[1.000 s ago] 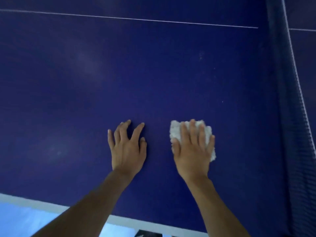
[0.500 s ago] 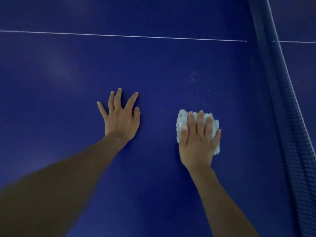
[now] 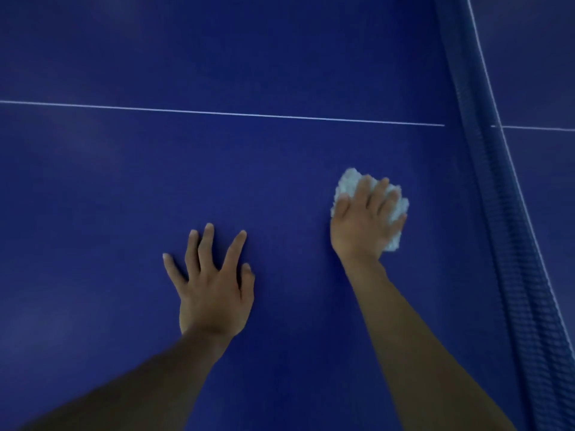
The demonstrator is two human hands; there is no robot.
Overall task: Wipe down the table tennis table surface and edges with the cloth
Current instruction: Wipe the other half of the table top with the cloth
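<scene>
**Cloth pressed down near the net, left hand bracing**

I see the right hand [image 3: 364, 225] spread over the white fluffy wad of cloth [image 3: 348, 183], pressing it onto the dark blue table surface [image 3: 124, 188] near the blue mesh net [image 3: 504, 244]. I judge the flat palm adds scrubbing weight. The left hand [image 3: 214, 287], splayed and empty, rests farther from the net, likely propping the lean.

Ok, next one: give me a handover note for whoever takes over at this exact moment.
Left hand: spread on the table tennis table, holding nothing.
Right hand: presses the white cloth onto the surface, close to the net.
Done: cannot tell how much is wiped.
Left: wipe the surface, then the edges, which are out of view here.
</scene>
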